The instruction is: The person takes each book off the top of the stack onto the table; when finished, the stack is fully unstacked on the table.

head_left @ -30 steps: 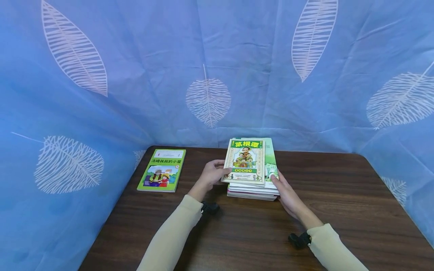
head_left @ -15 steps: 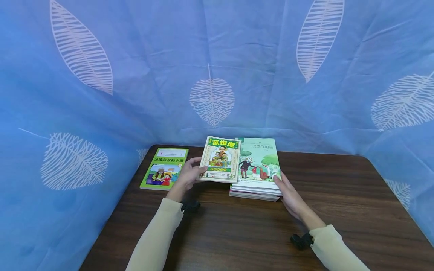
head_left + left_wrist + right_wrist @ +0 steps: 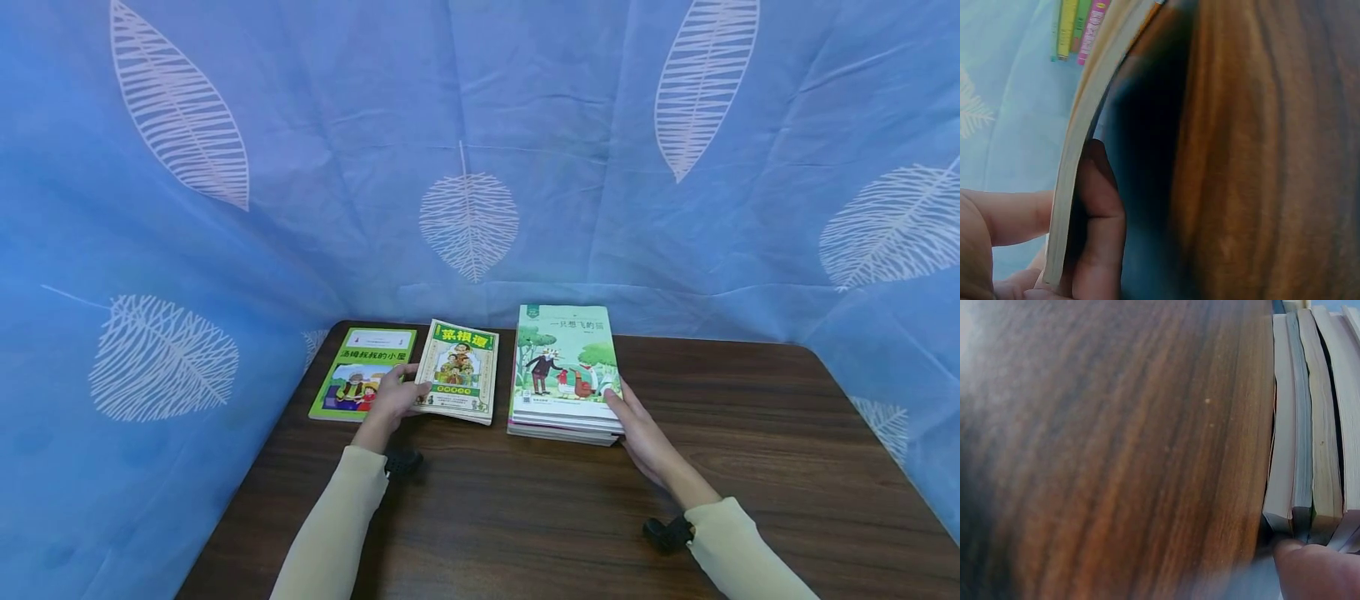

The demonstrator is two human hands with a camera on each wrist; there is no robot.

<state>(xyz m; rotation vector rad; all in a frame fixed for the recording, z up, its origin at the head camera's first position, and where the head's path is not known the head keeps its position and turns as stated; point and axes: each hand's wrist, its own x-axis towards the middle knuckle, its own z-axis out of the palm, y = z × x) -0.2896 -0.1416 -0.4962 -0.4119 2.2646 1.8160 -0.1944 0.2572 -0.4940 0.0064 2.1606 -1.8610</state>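
Note:
My left hand (image 3: 393, 395) pinches a cream-and-green paperback (image 3: 456, 372) by its left edge, thumb on the cover. In the left wrist view my fingers (image 3: 1099, 194) reach under the book's pages (image 3: 1067, 194), and the book bends slightly. To the right stands a stack of books (image 3: 566, 358), with a pale green picture-cover book on top. My right hand (image 3: 642, 436) holds the stack's near right corner, thumb on the top cover and fingers along the side. In the right wrist view a fingertip (image 3: 1316, 565) meets the lower corners of the page blocks (image 3: 1322, 444).
A bright green book (image 3: 363, 372) lies flat at the far left of the dark wooden table (image 3: 540, 517), partly behind my left hand. A blue curtain (image 3: 337, 167) with white leaf prints hangs behind the table and on both sides.
My left hand has drawn the cream-and-green book off the stack, leftward and down toward the table, uncovering the pale green book. My right hand has stayed at the stack's corner.

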